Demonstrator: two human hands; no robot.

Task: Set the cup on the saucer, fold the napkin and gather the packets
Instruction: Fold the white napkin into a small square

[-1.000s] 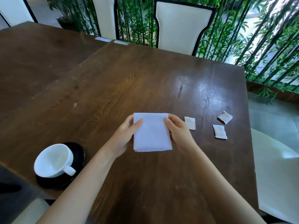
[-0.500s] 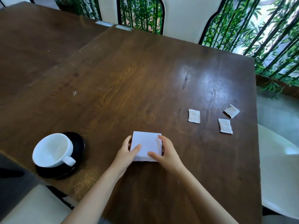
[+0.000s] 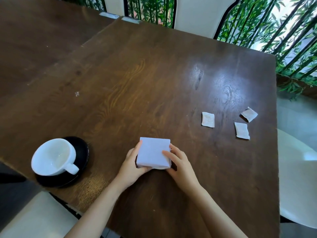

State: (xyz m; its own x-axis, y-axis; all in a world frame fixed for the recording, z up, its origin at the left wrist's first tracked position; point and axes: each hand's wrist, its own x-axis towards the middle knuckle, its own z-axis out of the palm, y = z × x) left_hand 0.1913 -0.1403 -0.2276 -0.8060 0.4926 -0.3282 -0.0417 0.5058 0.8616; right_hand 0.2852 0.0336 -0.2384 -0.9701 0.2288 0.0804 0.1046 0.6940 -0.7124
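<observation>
Folded napkin [image 3: 153,152] between both hands — packets' [image 3: 207,119] print illegible

faint print on the packets [image 3: 208,119], too small to read, no other text

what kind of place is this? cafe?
Likely a cafe or restaurant terrace: a dark wooden table with cup on saucer, sugar-type packets, white dining chairs, and a bamboo screen behind.

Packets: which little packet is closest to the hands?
The leftmost packet, lying alone. It sits nearest the right hand holding the napkin; the other two lie farther right.
</observation>
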